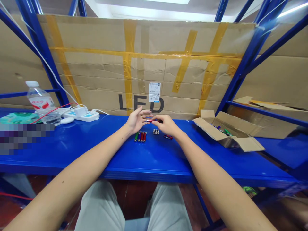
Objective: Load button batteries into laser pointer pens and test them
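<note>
You're sitting in what looks like a workshop or storeroom: blue metal posts flank your blue counter, taped cardboard stamped LED walls off the back, an open box sits right, a power strip left.

Bright overhead tube light; edges stretched; lower right blurred.

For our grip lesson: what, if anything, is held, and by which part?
A red tube, by its right end, in the right hand.

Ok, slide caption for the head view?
Right hand holding a slim red tube, left hand close by, above a blue tabletop.
</note>
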